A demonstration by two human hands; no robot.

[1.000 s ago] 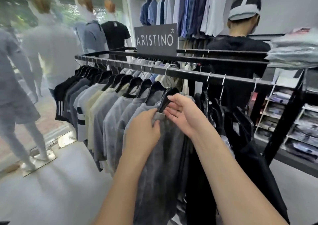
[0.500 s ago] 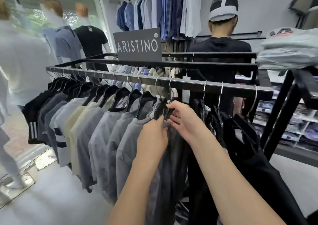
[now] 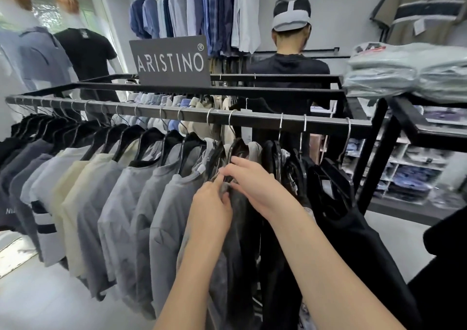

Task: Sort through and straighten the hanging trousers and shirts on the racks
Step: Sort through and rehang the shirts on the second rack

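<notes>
Dark grey shirt (image 3: 237,231), hanging on the rail (image 3: 255,118) between the pale grey shirts (image 3: 121,203) and the black garments (image 3: 353,231), looks light, soft and limp. It should slide off its shoulders easily, so the place to take it is at the neck and shoulder seams, over the stiff black hanger (image 3: 237,146). The left grip (image 3: 211,203) is closed, with thumb and fingers pinching the fabric at the near shoulder. The right grip (image 3: 252,185) curls its fingers over the collar from the other side; whether it also clamps the hanger underneath is hard to tell, since the fingers hide it. Behind the rail stands an ARISTINO sign (image 3: 170,60), beyond it a person (image 3: 288,69) in black facing away. Bagged folded shirts (image 3: 404,73) lie on a shelf to the right.
</notes>
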